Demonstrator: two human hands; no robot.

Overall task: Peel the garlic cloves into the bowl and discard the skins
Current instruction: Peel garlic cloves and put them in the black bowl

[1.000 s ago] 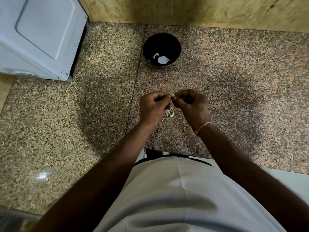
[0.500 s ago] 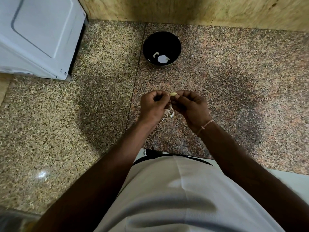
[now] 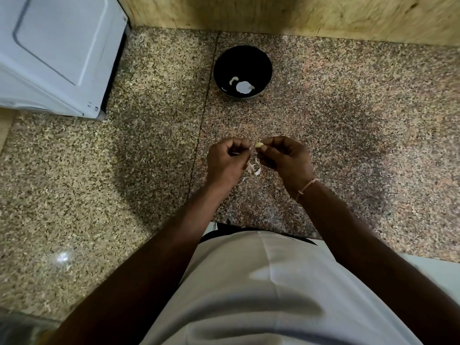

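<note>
Head view
Right hand [image 3: 286, 159]: curled, pinching a pale garlic clove [image 3: 259, 145] between thumb and fingertip; a thin cord band [image 3: 306, 186] circles its wrist.
Left hand [image 3: 227, 161]: curled just beside the right hand, its fingertips pinching a wisp of skin close to the clove.
Garlic clove: held above the surface, on the near side of the bowl and well apart from it.
Skins [image 3: 254, 168]: pale papery flakes lying between and below the two hands, nearer the person than the bowl; whether the upper ones hang from the fingers or lie on the stone, I cannot tell.
Bowl [image 3: 242, 56]: black and round, standing on the speckled granite surface [image 3: 154, 150] close to the wooden back wall [image 3: 286, 13]; inside it lie a few white pieces [image 3: 242, 86], one large and rounded, one small and curved.
White appliance [image 3: 57, 51]: stands left of the bowl, well apart from it.
Person: pale shirt [image 3: 261, 295] fills the lower frame, on the near side of the bowl.
</note>
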